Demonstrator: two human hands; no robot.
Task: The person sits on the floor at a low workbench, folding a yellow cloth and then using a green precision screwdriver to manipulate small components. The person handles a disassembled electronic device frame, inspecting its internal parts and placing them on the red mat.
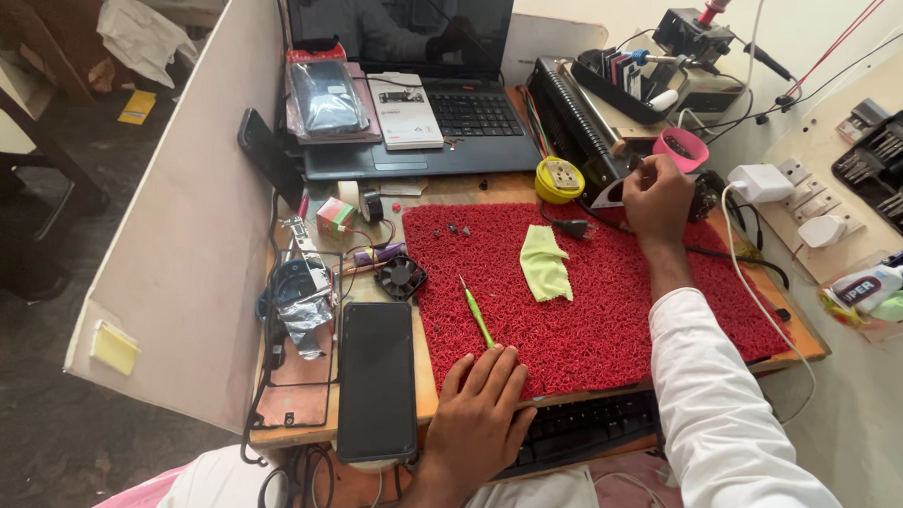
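Red bristle mat (609, 320) lies under both your hands. Your left hand (481, 410) rests flat at its 6 o'clock edge, fingers spread, empty, the green screwdriver (476, 313) just beyond its fingertips. Your right hand (659, 196), at 1 o'clock, curls shut around a small grey tool (614, 195); what kind, I cannot tell. You seem to be fetching it, so bring it back carefully: a black cable (717, 255), yellow socket (559, 178) and yellow-green cloth (545, 262) crowd that corner.
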